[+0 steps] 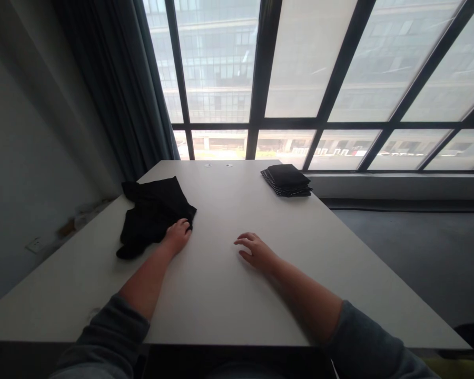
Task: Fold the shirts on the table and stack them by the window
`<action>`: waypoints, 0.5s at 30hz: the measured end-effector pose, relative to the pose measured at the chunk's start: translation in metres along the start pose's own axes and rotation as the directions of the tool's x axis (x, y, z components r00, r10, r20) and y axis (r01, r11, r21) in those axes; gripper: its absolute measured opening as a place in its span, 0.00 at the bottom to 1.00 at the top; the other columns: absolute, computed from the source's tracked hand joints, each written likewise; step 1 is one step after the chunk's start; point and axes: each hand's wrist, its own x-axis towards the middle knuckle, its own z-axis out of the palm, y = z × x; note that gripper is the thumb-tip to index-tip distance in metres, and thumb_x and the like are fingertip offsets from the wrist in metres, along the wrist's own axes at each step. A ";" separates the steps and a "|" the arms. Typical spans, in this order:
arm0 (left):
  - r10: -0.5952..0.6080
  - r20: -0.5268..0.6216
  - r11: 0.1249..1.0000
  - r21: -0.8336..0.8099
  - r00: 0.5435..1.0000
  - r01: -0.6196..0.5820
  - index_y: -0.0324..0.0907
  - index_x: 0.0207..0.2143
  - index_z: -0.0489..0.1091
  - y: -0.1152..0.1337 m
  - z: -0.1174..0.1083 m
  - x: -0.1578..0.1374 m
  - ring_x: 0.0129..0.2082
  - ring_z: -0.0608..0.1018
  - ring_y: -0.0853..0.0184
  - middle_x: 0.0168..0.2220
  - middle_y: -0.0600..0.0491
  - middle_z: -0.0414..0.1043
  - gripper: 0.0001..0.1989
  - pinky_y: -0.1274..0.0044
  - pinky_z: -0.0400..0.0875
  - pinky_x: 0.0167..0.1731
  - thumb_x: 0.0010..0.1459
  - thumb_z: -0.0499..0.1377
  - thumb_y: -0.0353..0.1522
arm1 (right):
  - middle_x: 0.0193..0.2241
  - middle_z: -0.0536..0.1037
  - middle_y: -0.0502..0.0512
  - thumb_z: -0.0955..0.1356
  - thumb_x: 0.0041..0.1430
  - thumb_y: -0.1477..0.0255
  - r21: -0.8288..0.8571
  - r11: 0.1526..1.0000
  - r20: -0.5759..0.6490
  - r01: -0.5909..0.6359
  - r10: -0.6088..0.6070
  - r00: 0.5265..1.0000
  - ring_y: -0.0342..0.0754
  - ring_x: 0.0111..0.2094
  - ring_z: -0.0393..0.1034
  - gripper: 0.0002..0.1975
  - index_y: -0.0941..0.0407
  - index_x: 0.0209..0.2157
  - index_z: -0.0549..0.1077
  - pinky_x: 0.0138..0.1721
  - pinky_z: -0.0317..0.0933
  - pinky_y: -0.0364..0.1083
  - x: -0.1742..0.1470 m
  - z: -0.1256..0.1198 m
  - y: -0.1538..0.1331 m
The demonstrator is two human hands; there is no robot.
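Observation:
A crumpled black garment [152,208], its exact kind unclear, lies spread on the left part of the white table. My left hand [178,235] is at its near right corner, fingers curled over the cloth and closed on it. Over the middle of the table is my right hand [256,252], open and holding nothing, its fingers apart and pointing left. Toward the far right edge sits a stack of folded clothes [287,180], black on top with striped cloth below, apart from both hands.
The white table [221,295] narrows away toward a large dark-framed window [256,79]. Two small round fittings [218,165] are set near its far edge. A dark curtain [114,84] hangs at the far left, beside a grey wall [31,158].

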 end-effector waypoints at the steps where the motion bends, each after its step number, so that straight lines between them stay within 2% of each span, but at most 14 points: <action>1: 0.090 0.036 0.996 -0.028 0.995 -0.089 0.41 0.52 0.77 0.019 0.003 -0.011 0.64 0.73 0.55 0.67 0.44 0.67 0.15 0.66 0.65 0.65 0.68 0.56 0.33 | 0.56 0.74 0.62 0.69 0.66 0.75 0.002 1.000 -0.025 -0.012 0.012 1.000 0.56 0.59 0.68 0.20 0.52 0.58 0.76 0.62 0.65 0.59 0.000 -0.002 -0.005; 4: 0.356 0.115 0.931 -0.132 0.927 -0.341 0.49 0.56 0.76 0.073 0.007 -0.053 0.66 0.71 0.62 0.68 0.53 0.68 0.18 0.72 0.62 0.68 0.66 0.62 0.40 | 0.64 0.68 0.63 0.68 0.65 0.75 0.010 1.000 -0.073 -0.016 0.017 0.997 0.57 0.65 0.64 0.30 0.49 0.68 0.68 0.66 0.62 0.60 -0.004 -0.007 -0.015; 6: 0.483 0.081 0.868 -0.176 0.872 -0.465 0.51 0.64 0.70 0.099 0.002 -0.083 0.67 0.69 0.60 0.68 0.51 0.67 0.25 0.64 0.55 0.72 0.66 0.63 0.41 | 0.66 0.65 0.63 0.70 0.62 0.76 0.013 1.000 -0.005 0.025 -0.025 1.000 0.58 0.67 0.62 0.34 0.49 0.69 0.66 0.66 0.61 0.60 -0.007 -0.008 -0.017; 7: 0.494 0.051 0.862 -0.165 0.868 -0.480 0.51 0.66 0.68 0.106 -0.002 -0.097 0.68 0.69 0.58 0.68 0.49 0.67 0.27 0.59 0.52 0.73 0.66 0.63 0.40 | 0.66 0.66 0.63 0.70 0.60 0.76 0.017 0.999 0.051 0.051 -0.052 0.997 0.58 0.66 0.63 0.33 0.49 0.67 0.69 0.66 0.62 0.60 -0.009 -0.008 -0.016; 9: 0.419 0.001 0.904 -0.097 0.908 -0.417 0.50 0.65 0.69 0.108 -0.012 -0.120 0.67 0.69 0.53 0.67 0.46 0.69 0.26 0.51 0.49 0.72 0.66 0.63 0.38 | 0.63 0.70 0.63 0.70 0.58 0.78 0.032 0.996 0.140 0.089 -0.093 0.986 0.58 0.62 0.68 0.26 0.52 0.59 0.75 0.62 0.66 0.58 -0.010 -0.009 -0.014; 11: 0.258 -0.008 0.966 -0.007 0.966 -0.258 0.50 0.61 0.73 0.095 -0.022 -0.139 0.66 0.71 0.50 0.65 0.44 0.71 0.23 0.48 0.50 0.71 0.64 0.65 0.36 | 0.57 0.75 0.62 0.69 0.56 0.80 0.046 0.995 0.154 0.089 -0.095 0.983 0.56 0.56 0.73 0.20 0.55 0.50 0.79 0.57 0.68 0.54 -0.010 -0.012 -0.012; 13: 0.129 0.016 0.990 0.056 0.992 -0.130 0.48 0.58 0.75 0.074 -0.032 -0.152 0.64 0.72 0.48 0.63 0.43 0.73 0.21 0.50 0.56 0.68 0.63 0.66 0.35 | 0.50 0.79 0.60 0.69 0.53 0.81 0.054 0.997 0.127 0.054 -0.060 0.990 0.53 0.49 0.75 0.18 0.56 0.46 0.79 0.52 0.69 0.50 -0.009 -0.020 -0.010; 15: 0.057 0.059 0.993 0.095 0.997 -0.062 0.47 0.57 0.76 0.053 -0.043 -0.163 0.62 0.74 0.49 0.61 0.44 0.74 0.20 0.54 0.64 0.64 0.63 0.65 0.35 | 0.43 0.80 0.57 0.69 0.52 0.80 0.056 0.998 0.090 -0.009 0.004 0.996 0.50 0.43 0.75 0.15 0.56 0.42 0.78 0.47 0.69 0.47 -0.008 -0.030 -0.007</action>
